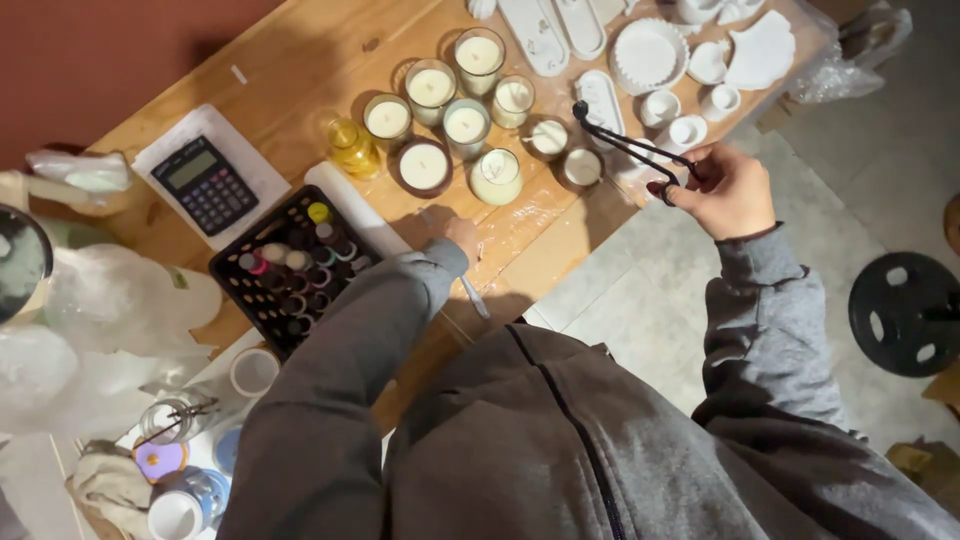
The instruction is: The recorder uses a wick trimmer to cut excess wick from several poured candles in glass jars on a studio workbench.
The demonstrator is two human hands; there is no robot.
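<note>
My right hand (728, 190) grips the handles of long black wick-trimming scissors (622, 144), whose tip points toward a small candle (548, 138) on the wooden table (300, 50). My left hand (461, 236), mostly covered by a grey sleeve, rests on the table below a brown-rimmed candle (424, 166) and holds a thin white stick-like thing (474, 296); what it is stays unclear. Several white candles in glass jars (466, 122) stand grouped in the middle of the table.
A black crate of small bottles (292, 268) sits left of my arm, a calculator (205, 184) on white paper behind it. A yellow bottle (352, 146), white moulds and dishes (648, 52), plastic bags (110, 330) and a dark stool (906, 312) surround.
</note>
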